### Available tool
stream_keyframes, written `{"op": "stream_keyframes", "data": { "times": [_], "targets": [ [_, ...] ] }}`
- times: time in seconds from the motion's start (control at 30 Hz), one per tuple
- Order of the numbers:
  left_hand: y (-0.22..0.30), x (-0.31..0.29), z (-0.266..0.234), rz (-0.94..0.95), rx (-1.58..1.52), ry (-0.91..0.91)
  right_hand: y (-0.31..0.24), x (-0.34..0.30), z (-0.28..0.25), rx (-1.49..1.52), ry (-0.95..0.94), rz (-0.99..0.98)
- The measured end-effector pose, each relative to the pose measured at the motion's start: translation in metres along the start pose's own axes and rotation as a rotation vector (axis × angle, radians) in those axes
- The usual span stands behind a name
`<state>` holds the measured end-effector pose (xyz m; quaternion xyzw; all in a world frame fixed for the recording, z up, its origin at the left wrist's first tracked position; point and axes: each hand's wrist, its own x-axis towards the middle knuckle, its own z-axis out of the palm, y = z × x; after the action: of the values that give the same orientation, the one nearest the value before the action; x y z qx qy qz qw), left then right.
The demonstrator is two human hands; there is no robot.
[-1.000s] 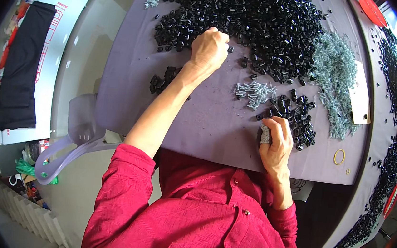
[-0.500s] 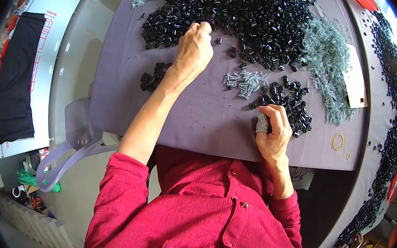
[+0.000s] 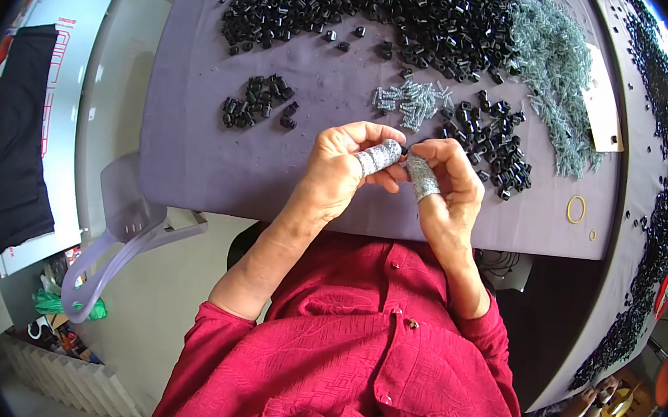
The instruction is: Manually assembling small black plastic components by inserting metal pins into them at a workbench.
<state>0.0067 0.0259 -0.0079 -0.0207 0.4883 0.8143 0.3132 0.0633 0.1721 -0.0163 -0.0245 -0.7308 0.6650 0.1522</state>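
Note:
My left hand (image 3: 336, 168) and my right hand (image 3: 450, 189) meet over the near part of the table, fingertips together. Both thumbs are wrapped in mottled grey covering. A small black plastic piece (image 3: 404, 152) shows between the fingertips, pinched by both hands; most of it is hidden. Just beyond my fingers lies a little heap of small silvery metal pins or screws (image 3: 415, 104). To its right sits a small pile of black plastic pieces (image 3: 485, 139), and another such pile (image 3: 256, 100) is off to the left.
A big spread of black pieces (image 3: 370, 3) covers the table's far side, beside a large heap of silvery pins (image 3: 556, 77). White card (image 3: 601, 106) and a yellow rubber band (image 3: 576, 209) lie at right. A purple plastic chair (image 3: 129, 205) stands left. Another person's hands (image 3: 597, 395) show lower right.
My left hand has come back from the big black spread to the near middle. My right hand has moved left and up from the right-hand pile to meet it.

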Motion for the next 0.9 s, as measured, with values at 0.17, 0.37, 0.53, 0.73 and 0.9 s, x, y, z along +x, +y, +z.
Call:
{"op": "stream_keyframes", "data": {
  "times": [0.17, 0.37, 0.53, 0.73, 0.9],
  "targets": [
    [-0.004, -0.004, 0.002, 0.012, 0.059, 0.044, 0.001, -0.001, 0.001, -0.048, -0.031, 0.010],
    [-0.011, -0.008, 0.001, 0.066, 0.223, 0.062, -0.005, 0.000, -0.003, -0.300, -0.087, -0.098],
    [-0.019, -0.014, -0.003, 0.077, 0.312, 0.035, -0.004, -0.007, -0.003, -0.294, -0.097, -0.033],
    [-0.026, -0.012, -0.007, 0.080, 0.253, 0.075, -0.006, -0.004, -0.008, -0.313, -0.155, 0.056],
    [-0.024, -0.009, -0.009, 0.090, 0.192, 0.126, -0.009, 0.013, -0.033, -0.662, -0.120, -0.133]
  ]
}}
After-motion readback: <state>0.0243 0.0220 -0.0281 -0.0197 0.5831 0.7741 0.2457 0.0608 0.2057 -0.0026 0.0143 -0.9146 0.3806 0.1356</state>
